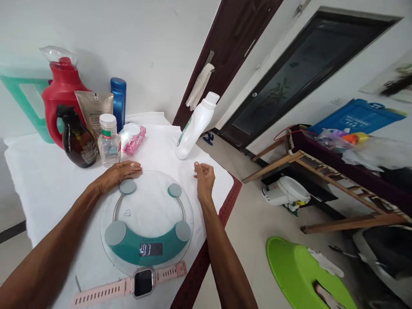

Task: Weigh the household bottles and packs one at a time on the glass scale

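A round glass bathroom scale (144, 210) with a teal band and lit display lies on the white-covered table. My left hand (120, 172) rests at its far left edge, fingers stretched out and holding nothing. Off the scale's right side, my right hand (205, 178) has its fingers curled in, with nothing visible in them. A white bottle (196, 126) stands just beyond it, apart from the fingers. Near my left hand are a clear bottle with a white cap (109, 143) and a pink packet (134, 140). A pink-strapped smartwatch (143, 283) lies along the scale's near edge.
At the back left stand a red jug (62, 90), a dark pump bottle (79, 141), a beige tube (95, 109) and a blue bottle (119, 101). On the floor to the right are a green basin (283, 266) and a white bucket (285, 191), near a wooden frame (350, 223).
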Action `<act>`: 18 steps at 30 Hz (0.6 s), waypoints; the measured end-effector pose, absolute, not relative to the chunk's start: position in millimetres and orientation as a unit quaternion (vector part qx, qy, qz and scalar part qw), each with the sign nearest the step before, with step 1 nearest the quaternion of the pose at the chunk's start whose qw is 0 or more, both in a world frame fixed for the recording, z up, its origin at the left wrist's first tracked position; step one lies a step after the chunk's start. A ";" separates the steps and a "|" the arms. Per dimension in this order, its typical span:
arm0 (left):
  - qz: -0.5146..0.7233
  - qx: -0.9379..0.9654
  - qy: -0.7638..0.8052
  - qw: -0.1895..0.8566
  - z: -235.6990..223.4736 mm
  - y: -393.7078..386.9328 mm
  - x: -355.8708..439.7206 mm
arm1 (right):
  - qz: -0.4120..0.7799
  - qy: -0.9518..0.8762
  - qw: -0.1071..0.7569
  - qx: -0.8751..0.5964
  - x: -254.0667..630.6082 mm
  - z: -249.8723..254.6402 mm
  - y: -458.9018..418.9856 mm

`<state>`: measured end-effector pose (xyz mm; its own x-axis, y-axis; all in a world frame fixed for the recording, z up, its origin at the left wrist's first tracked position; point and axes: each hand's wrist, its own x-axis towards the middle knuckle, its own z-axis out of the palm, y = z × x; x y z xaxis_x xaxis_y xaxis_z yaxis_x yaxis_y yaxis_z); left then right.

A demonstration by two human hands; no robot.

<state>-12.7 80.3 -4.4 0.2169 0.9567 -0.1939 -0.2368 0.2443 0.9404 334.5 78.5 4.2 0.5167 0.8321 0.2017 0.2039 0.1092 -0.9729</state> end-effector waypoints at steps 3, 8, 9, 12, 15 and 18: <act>0.457 0.407 0.429 0.665 -11.8 85.3 -13.9 | 0.213 -0.436 0.615 -0.621 336.6 27.9 138.5; 0.458 0.389 0.423 0.679 -12.2 85.9 -15.0 | 0.125 -0.424 0.620 -0.648 319.3 66.1 234.1; 0.459 0.386 0.421 0.680 -11.8 85.5 -15.2 | 0.115 -0.420 0.618 -0.654 315.0 71.5 247.0; 0.458 0.383 0.416 0.686 -12.8 85.5 -16.2 | 0.089 -0.431 0.600 -0.668 304.7 81.2 269.3; 0.451 0.387 0.413 0.690 -17.8 87.4 -18.5 | 0.061 -0.424 0.568 -0.703 300.0 85.3 270.5; 0.445 0.399 0.417 0.684 -24.5 89.5 -21.0 | 0.047 -0.421 0.546 -0.723 305.6 89.0 260.2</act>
